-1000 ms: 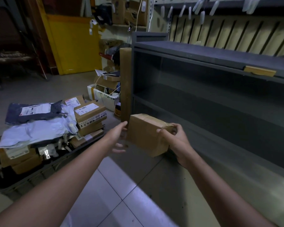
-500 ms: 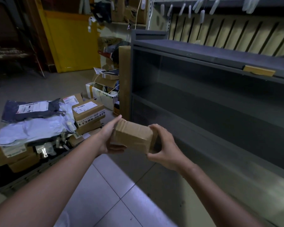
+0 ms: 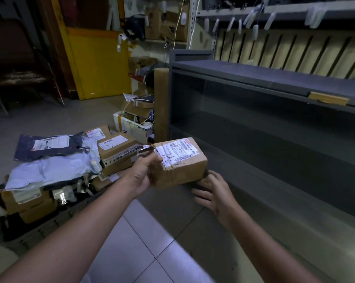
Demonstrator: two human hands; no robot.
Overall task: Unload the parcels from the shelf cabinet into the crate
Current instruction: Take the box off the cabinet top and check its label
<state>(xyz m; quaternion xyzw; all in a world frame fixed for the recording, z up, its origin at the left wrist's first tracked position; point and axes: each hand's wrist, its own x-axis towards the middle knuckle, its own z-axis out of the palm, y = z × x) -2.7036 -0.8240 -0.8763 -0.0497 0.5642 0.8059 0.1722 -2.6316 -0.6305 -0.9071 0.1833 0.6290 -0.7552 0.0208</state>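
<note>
The left hand (image 3: 145, 173) gripped the cardboard parcel (image 3: 178, 161) with curled fingers, while the right hand (image 3: 212, 190) hovered below it, fingers spread.

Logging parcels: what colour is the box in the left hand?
Brown cardboard box with a white label; head view.

Crate (image 3: 50, 227) mostly under parcels (image 3: 56, 170), shelf cabinet (image 3: 254, 78) cut off right, label (image 3: 178, 150) on held box (image 3: 184, 172) unreadable

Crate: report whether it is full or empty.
Full: parcels are heaped above the crate rim. The left hand grips another box, not yet in it.
</note>
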